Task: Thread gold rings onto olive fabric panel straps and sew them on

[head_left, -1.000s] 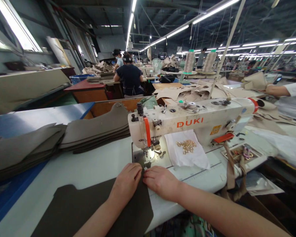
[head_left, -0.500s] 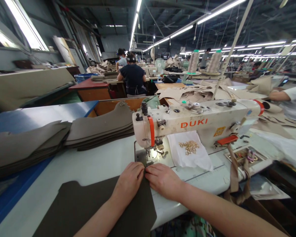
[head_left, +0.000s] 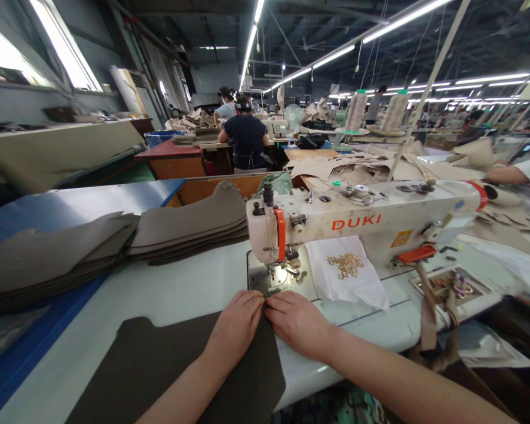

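In the head view, a flat, dark olive-brown panel of smooth sheet material (head_left: 172, 353) is spread over the pale tabletop (head_left: 203, 288), its far end brought up to the shiny metal needle plate (head_left: 258, 278) of a white sewing machine with orange lettering (head_left: 406, 203). That end is gripped by both hands, fingers drawn in narrow: the left hand (head_left: 237, 321) is laid over the panel, the right hand (head_left: 298, 321) closed at its right edge. Whether a smaller piece is also pinched there cannot be told. The step in hand is judged to be the lining-up of the panel before the presser foot (head_left: 271, 271); for the next move, a flat edge and evenly matched guidance from both hands seem called for.
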The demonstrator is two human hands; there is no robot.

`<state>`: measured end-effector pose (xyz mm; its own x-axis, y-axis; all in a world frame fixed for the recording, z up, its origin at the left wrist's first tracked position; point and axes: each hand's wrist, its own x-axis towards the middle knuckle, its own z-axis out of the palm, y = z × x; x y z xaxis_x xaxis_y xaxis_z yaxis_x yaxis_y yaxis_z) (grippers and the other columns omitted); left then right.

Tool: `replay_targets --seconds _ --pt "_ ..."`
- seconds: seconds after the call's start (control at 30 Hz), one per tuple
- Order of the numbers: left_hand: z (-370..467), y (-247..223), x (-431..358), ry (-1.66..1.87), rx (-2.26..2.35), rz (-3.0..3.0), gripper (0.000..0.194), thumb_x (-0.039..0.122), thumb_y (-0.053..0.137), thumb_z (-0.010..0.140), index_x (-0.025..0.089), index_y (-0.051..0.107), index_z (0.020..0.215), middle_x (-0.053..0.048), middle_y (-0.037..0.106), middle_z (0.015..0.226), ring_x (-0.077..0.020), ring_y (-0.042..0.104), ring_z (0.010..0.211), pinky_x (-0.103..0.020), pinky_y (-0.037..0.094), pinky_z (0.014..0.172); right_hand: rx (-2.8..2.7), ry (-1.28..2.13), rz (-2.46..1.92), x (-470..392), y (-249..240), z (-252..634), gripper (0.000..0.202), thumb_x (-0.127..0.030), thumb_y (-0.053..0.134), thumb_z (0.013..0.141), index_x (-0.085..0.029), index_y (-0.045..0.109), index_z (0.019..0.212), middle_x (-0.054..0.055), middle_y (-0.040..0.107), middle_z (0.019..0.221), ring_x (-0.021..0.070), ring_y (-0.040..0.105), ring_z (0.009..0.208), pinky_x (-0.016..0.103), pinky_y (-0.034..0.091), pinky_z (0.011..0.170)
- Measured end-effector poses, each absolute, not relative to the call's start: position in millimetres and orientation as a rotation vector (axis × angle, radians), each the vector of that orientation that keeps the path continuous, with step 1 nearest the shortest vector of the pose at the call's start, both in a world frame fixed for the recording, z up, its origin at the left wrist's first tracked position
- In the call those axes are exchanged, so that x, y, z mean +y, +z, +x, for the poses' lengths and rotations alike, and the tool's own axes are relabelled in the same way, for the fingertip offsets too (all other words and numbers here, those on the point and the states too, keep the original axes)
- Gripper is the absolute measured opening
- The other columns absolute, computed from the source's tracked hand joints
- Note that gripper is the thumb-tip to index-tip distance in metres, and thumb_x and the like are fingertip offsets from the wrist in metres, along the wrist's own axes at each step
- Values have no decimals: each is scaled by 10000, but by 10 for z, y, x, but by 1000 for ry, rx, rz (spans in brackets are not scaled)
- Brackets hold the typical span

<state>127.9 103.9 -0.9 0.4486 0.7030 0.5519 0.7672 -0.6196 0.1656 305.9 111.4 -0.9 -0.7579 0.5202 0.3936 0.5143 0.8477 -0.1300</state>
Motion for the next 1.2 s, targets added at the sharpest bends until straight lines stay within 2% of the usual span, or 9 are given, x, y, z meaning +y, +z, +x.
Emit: replay_targets --seconds 0.53,0.87,1.03,1.2 --pt "1338 -39 1302 -934 -1288 -2620 249 88 395 868 169 628 839 -56 691 825 -176 640 787 -324 563 757 -2686 -87 -816 1327 37 3116 52 -174 574 884 -129 598 893 44 616 907 193 547 889 320 448 850" --pt "1359 -47 1576 -1020 -1217 -2615 228 126 413 895 166 628 829 -54 695 807 -174 645 776 -303 564 737 -2640 -54 -933 1510 9 3133 42 -158 580 878 -134 599 907 58 637 1013 196 564 923 319 457 793" --pt "1345 -63 1630 -1019 -1205 -2592 226 133 424 890 176 640 841 -50 699 793 -176 649 757 -304 565 723 -2633 -93 -940 1534 -18 3122 32 -169 573 882 -143 586 894 56 639 996 196 577 855 330 454 715" --pt "1340 -70 1643 -1039 -1175 -2568 239 141 411 900 174 638 833 -52 698 777 -174 650 735 -291 566 699 -2631 -100 -939 1550 -62 3122 26 -158 552 890 -144 573 890 51 635 979 207 573 886 340 448 712"
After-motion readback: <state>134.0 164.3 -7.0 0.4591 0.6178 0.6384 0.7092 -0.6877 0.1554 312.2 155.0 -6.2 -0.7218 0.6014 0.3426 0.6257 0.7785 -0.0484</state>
